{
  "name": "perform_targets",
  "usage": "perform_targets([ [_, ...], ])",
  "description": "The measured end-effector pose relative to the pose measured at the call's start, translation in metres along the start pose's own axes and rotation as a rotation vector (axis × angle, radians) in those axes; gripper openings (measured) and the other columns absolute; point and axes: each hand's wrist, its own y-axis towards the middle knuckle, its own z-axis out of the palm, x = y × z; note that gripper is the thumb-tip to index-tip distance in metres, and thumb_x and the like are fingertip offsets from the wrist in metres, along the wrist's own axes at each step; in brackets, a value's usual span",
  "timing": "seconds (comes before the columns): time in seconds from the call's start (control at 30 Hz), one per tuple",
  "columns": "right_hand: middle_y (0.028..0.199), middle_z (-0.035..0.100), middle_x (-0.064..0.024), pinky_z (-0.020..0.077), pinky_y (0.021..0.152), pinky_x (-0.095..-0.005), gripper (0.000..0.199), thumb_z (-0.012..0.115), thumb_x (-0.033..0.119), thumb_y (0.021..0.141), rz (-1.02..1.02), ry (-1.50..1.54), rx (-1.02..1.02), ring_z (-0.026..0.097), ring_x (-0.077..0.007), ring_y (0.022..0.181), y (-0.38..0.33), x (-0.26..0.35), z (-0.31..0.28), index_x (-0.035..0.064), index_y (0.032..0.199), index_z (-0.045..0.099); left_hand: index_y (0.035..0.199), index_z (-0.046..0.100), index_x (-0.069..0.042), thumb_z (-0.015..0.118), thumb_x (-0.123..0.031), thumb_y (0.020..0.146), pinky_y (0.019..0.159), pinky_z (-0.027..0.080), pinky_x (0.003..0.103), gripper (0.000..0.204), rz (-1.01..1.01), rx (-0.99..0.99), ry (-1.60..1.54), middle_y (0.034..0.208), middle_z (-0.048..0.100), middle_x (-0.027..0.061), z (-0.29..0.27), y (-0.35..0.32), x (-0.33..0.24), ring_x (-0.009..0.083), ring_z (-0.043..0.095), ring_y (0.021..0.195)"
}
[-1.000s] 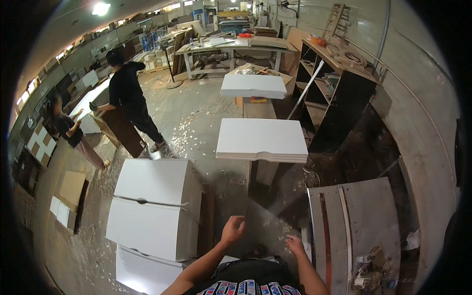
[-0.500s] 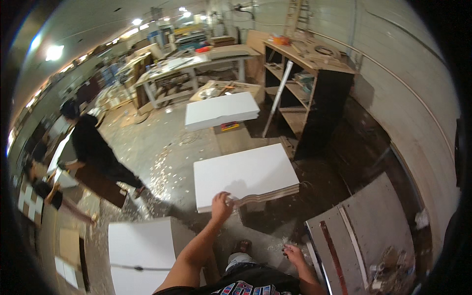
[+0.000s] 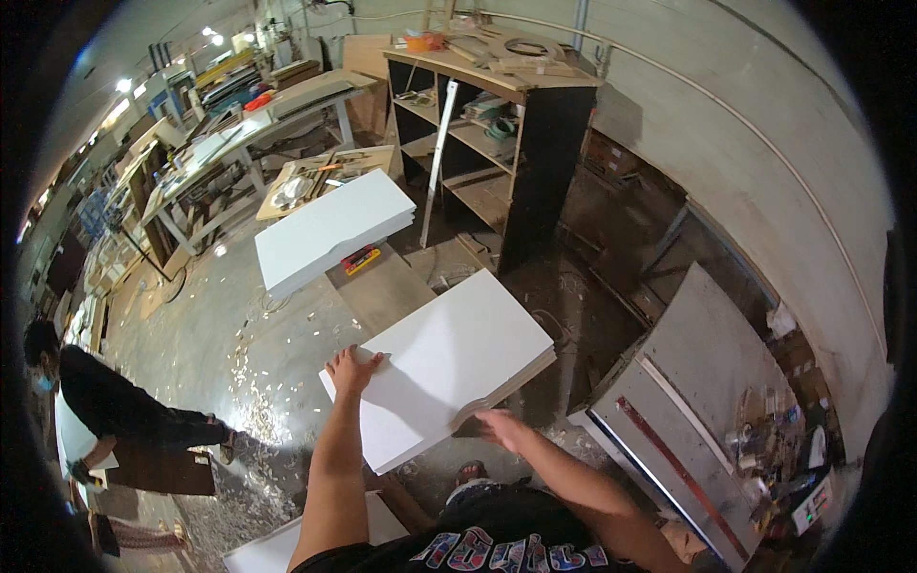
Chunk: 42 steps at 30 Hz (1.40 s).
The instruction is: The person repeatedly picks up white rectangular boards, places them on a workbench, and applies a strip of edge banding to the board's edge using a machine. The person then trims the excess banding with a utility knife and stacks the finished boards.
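Note:
A stack of white panels (image 3: 449, 353) lies in front of me, its near long edge cut with a wavy notch. My left hand (image 3: 351, 371) rests with spread fingers on the top panel near its left edge. My right hand (image 3: 501, 430) reaches to the notched near edge with fingers stretched out; it is slightly blurred, and I cannot tell whether it touches the panels. Beyond lies a second stack of white panels (image 3: 334, 229), with a small red and yellow object (image 3: 360, 260) beside its near edge.
A dark shelf unit (image 3: 544, 162) stands ahead, a white strip leaning on it. To my right is a grey machine table (image 3: 697, 382) with a red-brown strip. Another white panel (image 3: 315, 535) lies low by my left arm. A co-worker in dark clothes (image 3: 134, 401) bends at the left.
My view has turned to the right. My left hand has gone from the panels' near edge onto the top near the left edge. My right hand has come up from my side to the notched edge.

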Motion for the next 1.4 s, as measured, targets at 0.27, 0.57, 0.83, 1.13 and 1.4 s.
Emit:
perform_targets([
  [0.27, 0.174, 0.039, -0.0302, 0.0420, 0.129, -0.0552, 0.095, 0.080, 0.053, 0.096, -0.018, 0.182, -0.043, 0.045, -0.0453, 0.157, 0.038, 0.037, 0.011, 0.0010, 0.166, 0.045, 0.152, 0.066, -0.011, 0.076, -0.074, 0.093, 0.131, 0.025, 0.058, 0.086, -0.016, -0.150, 0.027, 0.151, 0.069, 0.0146, 0.009, -0.014, 0.016, 0.0367, 0.055, 0.149],
  [0.57, 0.126, 0.069, 0.0011, 0.0557, 0.090, -0.0409, 0.020, 0.074, 0.035, 0.107, -0.077, 0.033, -0.065, 0.066, -0.0157, 0.120, 0.000, -0.012, 0.032, 0.0170, 0.113, 0.068, 0.153, 0.063, -0.010, 0.078, -0.063, 0.096, 0.130, 0.029, 0.057, 0.079, -0.079, -0.235, -0.066, 0.156, 0.066, 0.0144, 0.028, -0.066, 0.052, 0.0372, 0.054, 0.151],
  [0.83, 0.116, 0.078, -0.0036, 0.0569, 0.096, -0.0378, 0.038, 0.073, 0.036, 0.109, -0.110, -0.139, -0.056, 0.071, -0.0159, 0.109, -0.017, -0.070, 0.064, 0.0043, 0.129, 0.076, 0.147, 0.060, -0.001, 0.086, -0.044, 0.094, 0.130, 0.031, 0.063, 0.074, 0.049, -0.319, -0.071, 0.168, 0.050, 0.0258, 0.048, -0.153, 0.053, 0.0504, 0.041, 0.157],
  [1.13, 0.090, 0.071, 0.0003, 0.0540, 0.071, -0.0382, 0.043, 0.068, 0.045, 0.112, -0.280, -0.020, -0.472, 0.066, -0.0145, 0.080, -0.045, -0.085, -0.016, 0.0031, 0.106, 0.075, 0.129, 0.061, -0.002, 0.091, -0.037, 0.086, 0.115, 0.039, 0.064, 0.063, -0.149, -0.129, -0.199, 0.145, 0.052, 0.0233, 0.061, -0.265, 0.003, 0.0476, 0.045, 0.140],
  [1.4, 0.078, 0.069, -0.0208, 0.0521, 0.074, -0.0534, 0.057, 0.069, 0.050, 0.107, -0.489, -0.356, -0.733, 0.068, -0.0362, 0.078, -0.137, -0.125, -0.066, -0.0041, 0.093, 0.074, 0.140, 0.056, 0.005, 0.087, -0.038, 0.096, 0.097, 0.053, 0.048, 0.069, -0.463, 0.142, -0.880, 0.128, 0.059, 0.0176, 0.078, -0.342, -0.023, 0.0293, 0.061, 0.114],
])
